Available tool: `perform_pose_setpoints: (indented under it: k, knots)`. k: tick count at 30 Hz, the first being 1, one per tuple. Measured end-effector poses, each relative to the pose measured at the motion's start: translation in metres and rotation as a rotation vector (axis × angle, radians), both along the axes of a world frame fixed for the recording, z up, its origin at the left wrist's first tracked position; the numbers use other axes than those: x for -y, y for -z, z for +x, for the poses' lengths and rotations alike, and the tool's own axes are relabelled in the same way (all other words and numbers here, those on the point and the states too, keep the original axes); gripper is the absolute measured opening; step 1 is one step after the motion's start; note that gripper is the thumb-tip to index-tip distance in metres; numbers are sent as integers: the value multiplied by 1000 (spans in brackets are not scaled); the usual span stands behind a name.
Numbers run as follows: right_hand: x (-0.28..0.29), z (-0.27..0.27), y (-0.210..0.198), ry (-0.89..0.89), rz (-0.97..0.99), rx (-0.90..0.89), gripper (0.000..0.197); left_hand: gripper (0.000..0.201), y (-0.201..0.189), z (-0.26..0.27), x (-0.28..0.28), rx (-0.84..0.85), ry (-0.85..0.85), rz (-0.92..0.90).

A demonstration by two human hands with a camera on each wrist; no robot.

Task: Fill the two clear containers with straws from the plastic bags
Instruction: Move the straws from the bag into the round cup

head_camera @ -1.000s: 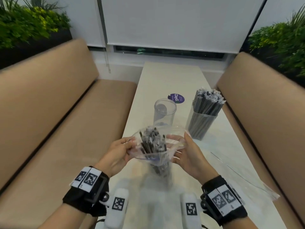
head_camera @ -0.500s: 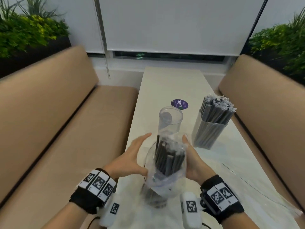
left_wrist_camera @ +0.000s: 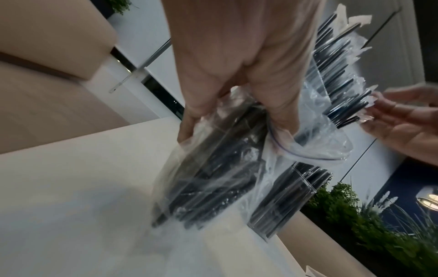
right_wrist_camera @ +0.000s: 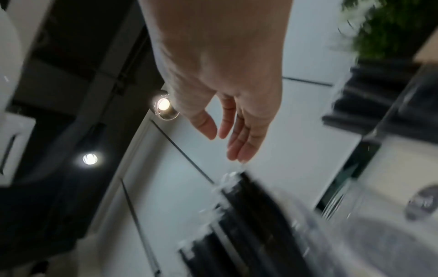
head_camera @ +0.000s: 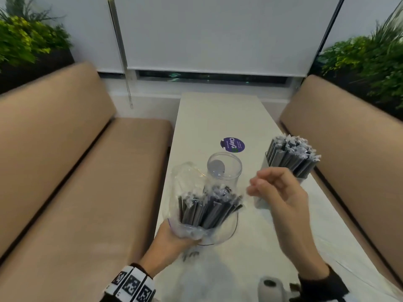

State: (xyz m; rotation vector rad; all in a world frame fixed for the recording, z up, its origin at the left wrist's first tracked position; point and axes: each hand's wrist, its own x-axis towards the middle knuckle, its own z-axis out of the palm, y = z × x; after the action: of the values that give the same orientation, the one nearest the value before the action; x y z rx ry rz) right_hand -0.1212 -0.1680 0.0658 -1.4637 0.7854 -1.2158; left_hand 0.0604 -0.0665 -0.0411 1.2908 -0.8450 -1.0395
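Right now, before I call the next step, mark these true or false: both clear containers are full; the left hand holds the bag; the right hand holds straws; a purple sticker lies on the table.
1. Both clear containers are full. False: the right container is packed with straws, the near container holds none.
2. The left hand grips the plastic bag. True.
3. The right hand holds straws. False: it is open and holds nothing.
4. A purple sticker lies on the table. True.

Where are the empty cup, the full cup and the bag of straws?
empty cup (head_camera: 224, 168), head view, on its clear rim.
full cup (head_camera: 290, 162), head view, on its packed straws.
bag of straws (head_camera: 205, 212), head view, on the bundle inside.
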Motion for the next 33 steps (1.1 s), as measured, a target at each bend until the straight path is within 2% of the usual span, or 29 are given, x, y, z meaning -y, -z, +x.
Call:
perform_pose_setpoints:
  k: [2,4,6,9,14,17,21,23,25,27,29,31,33]
  knots:
    - [-11,11,10,-99,37,-43,23,33,-3,0,0,7,-18,-43]
    - [-12,22,26,-99,60,-184,45,43,-5,2,0,22,-40,-50]
    - [-8,30,40,-124,66,-299,54,47,-2,2,3,61,-71,-46]
    - [-4,38,47,-185,-99,-376,44,53,-1,4,8,83,-85,-30]
    - [13,51,43,-126,-347,-485,31,59,-9,7,14,90,-56,-41]
    - [21,58,44,-80,-482,-496,27,66,-6,11,19,130,-52,-34]
    - [26,68,43,-29,-617,-455,23,60,-2,14,22,195,-60,4]
    - [26,70,36,8,-612,-386,21,61,2,16,23,186,-78,40]
    - [24,71,31,23,-612,-332,17,49,6,16,22,196,-119,73]
    - [16,74,29,-36,-572,-322,8,47,10,16,22,182,-146,82]
    - [8,77,36,-126,-387,-362,18,58,13,14,21,138,-142,54]
    - [5,77,50,-195,-154,-393,29,59,12,15,19,116,-125,45]
    - [6,75,63,-239,-77,-445,33,63,12,17,17,121,-83,47]
